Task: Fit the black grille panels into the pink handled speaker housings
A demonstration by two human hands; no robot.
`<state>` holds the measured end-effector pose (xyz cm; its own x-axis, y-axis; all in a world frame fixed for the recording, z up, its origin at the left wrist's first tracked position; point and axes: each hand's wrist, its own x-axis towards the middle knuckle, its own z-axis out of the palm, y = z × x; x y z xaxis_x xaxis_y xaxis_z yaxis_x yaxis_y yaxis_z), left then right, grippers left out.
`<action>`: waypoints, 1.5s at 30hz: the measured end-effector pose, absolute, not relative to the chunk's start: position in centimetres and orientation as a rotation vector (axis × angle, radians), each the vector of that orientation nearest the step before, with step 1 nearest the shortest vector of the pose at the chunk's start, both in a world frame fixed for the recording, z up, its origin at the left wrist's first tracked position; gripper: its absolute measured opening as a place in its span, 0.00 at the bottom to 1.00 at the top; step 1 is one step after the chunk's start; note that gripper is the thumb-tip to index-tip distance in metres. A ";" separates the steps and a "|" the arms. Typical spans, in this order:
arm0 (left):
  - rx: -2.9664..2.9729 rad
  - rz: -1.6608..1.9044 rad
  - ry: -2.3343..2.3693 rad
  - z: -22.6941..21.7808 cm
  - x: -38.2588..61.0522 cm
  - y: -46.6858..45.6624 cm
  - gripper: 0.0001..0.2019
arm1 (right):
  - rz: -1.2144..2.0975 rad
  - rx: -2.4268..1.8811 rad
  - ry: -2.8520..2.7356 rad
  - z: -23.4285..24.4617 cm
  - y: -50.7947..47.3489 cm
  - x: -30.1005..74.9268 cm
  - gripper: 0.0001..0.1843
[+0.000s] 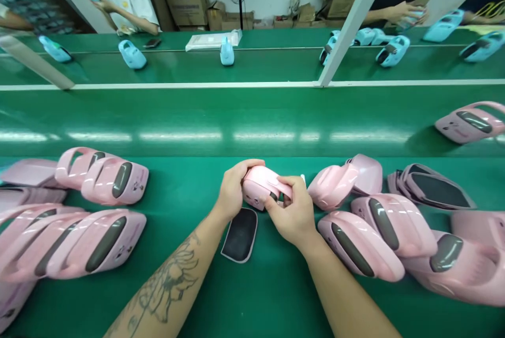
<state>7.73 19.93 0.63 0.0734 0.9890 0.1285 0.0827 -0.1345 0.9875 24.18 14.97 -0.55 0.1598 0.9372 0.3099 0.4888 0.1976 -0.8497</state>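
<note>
A small glossy pink plastic housing (pixel 258 183) with a loop handle is held between both hands above the green bench. My left hand (pixel 232 188) wraps its left side, thumb along the top. My right hand (pixel 292 209) grips the handle end, with the thumb at the near side and fingers partly hidden behind the handle. Just below the hands lies a flat dark rounded piece (pixel 240 237) with a pale rim. To the right, close to my right hand, sits another pink housing (pixel 333 186).
Several pink housings with dark windows crowd the left (pixel 116 243) and right (pixel 381 222). Stacked dark-faced panels (pixel 437 188) lie at right. Beyond, a green conveyor belt (pixel 197 112) carries a pink housing (pixel 469 125). Across a white-edged divider, people handle blue housings (pixel 132 55).
</note>
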 end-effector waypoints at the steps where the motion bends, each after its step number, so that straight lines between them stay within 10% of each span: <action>1: 1.423 1.184 1.087 0.5 7.1 20.0 0.28 | 0.587 -1.437 -1.472 -0.5 15.2 24.5 0.22; 8: 1.353 0.974 0.798 -1.2 5.3 19.8 0.45 | 0.703 -1.435 -1.466 0.2 15.1 25.4 0.24; 28: 1.128 0.997 0.747 -1.2 4.2 17.7 0.36 | 0.905 -1.834 -1.737 4.9 14.9 24.8 0.34; 45: 1.492 0.845 0.972 -0.6 4.0 16.3 0.48 | 1.001 -1.691 -2.318 9.1 17.6 24.4 0.30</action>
